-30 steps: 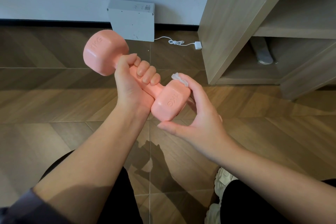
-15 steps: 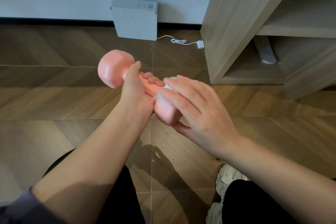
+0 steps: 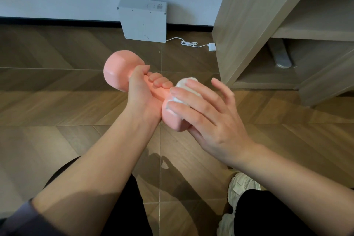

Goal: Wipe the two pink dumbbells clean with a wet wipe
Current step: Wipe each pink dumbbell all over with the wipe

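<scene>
Above floor (image 3: 57,101) | left hand (image 3: 142,92) grips dumbbell (image 3: 118,71) | right hand (image 3: 208,119) presses wipe (image 3: 184,84)

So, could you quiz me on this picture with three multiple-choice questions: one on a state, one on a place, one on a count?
1. What is the left hand doing?
A. Gripping the handle of the dumbbell
B. Held flat and open
C. Hanging idle

2. Where is the wet wipe?
A. In the left hand's fist
B. Pressed on the dumbbell's near head under the right hand
C. Draped over the far head

3. How many pink dumbbells are in view?
A. One
B. Two
C. Three

Answers:
1. A, its fingers curl round the handle.
2. B, white shows beneath the right hand's fingers on the near head.
3. A, only the held one appears.
</scene>
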